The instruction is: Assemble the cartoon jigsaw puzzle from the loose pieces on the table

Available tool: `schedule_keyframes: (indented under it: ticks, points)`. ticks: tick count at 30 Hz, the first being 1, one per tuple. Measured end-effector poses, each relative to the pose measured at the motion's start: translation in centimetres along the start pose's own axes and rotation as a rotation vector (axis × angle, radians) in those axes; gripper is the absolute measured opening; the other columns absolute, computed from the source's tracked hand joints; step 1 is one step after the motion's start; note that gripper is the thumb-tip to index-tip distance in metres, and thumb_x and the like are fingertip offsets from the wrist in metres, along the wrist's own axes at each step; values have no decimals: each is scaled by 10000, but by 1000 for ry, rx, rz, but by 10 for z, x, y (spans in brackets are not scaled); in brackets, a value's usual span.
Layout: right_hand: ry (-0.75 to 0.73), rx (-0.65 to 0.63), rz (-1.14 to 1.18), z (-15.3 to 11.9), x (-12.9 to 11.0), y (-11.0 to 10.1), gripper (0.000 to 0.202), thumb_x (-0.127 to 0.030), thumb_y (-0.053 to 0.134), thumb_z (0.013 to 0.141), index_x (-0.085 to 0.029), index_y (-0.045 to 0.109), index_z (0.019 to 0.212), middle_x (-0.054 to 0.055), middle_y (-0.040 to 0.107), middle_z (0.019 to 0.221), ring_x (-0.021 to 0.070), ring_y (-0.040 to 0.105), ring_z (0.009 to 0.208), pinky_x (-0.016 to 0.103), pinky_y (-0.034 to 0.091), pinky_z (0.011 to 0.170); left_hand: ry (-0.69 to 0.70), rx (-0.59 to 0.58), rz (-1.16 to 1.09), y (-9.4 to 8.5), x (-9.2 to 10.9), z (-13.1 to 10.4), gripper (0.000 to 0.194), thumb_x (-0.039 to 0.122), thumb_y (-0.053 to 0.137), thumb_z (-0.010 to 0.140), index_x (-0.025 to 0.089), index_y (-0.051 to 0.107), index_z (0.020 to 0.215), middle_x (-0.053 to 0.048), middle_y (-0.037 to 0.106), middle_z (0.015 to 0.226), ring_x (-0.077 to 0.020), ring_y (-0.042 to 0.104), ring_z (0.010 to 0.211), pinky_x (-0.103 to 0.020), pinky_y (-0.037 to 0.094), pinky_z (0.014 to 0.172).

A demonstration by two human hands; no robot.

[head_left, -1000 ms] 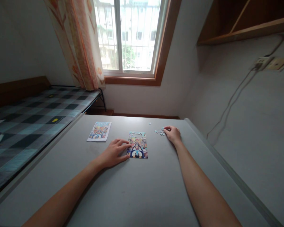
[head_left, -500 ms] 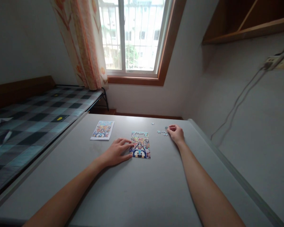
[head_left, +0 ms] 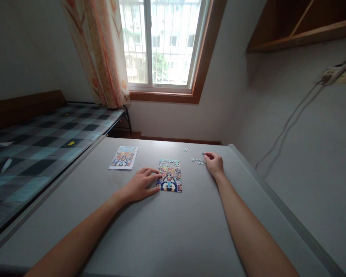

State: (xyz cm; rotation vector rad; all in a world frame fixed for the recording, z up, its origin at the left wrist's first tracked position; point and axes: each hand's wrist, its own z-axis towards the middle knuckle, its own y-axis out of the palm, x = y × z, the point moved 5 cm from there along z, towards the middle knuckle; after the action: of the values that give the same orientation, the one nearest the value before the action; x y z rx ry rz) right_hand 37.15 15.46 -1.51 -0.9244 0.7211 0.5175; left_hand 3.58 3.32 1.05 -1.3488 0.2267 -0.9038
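A mostly assembled jigsaw puzzle lies flat on the grey table, with gaps near its top edge. My left hand rests with its fingers apart, the fingertips touching the puzzle's left side. To the right, my right hand pinches a small puzzle piece between thumb and fingers. Close by that hand lie several loose puzzle pieces. Another single loose piece sits farther back. A printed picture sheet with a similar design lies left of the puzzle.
A bed with a checked cover stands beyond the table's left edge. Behind the table are a window and a patterned curtain. At the right, a cable hangs along the wall below a wooden shelf.
My right hand's fingertips have shifted slightly, and the piece between them now shows at their tips. My left hand stays on the puzzle. The whole view has moved a little.
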Motion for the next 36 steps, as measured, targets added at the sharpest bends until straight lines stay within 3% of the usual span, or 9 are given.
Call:
schedule_keyframes:
  ticks: [7, 18, 26, 36]
  points:
    - [43, 49, 56, -5, -6, -3, 292, -381, 550, 739, -136, 671, 840, 128, 714, 843, 213, 639, 758, 332, 502, 750, 3, -6, -1, -1, 1, 1, 462, 431, 541, 883, 339, 496, 1333, -41, 533, 1270, -249, 443, 1168, -421, 351, 1043]
    - [22, -4, 135, -9, -7, 5, 340, -384, 546, 758, -126, 690, 927, 131, 727, 866, 231, 670, 820, 362, 507, 812, 1, -8, -2, -1, 1, 0, 458, 422, 546, 883, 330, 501, 1330, -42, 526, 1280, -249, 443, 1173, -419, 349, 1048]
    - [32, 8, 284, -8, 1, 9, 366, -437, 627, 707, -137, 655, 916, 123, 718, 792, 233, 686, 761, 355, 533, 734, 6, -8, 12, 1, -1, 0, 458, 430, 546, 883, 320, 506, 1325, -43, 524, 1286, -248, 446, 1164, -420, 351, 1048]
    - [36, -19, 242, -8, 0, 11, 261, -308, 579, 727, -130, 688, 884, 124, 726, 830, 229, 692, 779, 357, 531, 761, 8, -9, 21, 0, -1, 0, 444, 432, 526, 895, 320, 509, 1324, -47, 525, 1281, -245, 447, 1171, -422, 357, 1045]
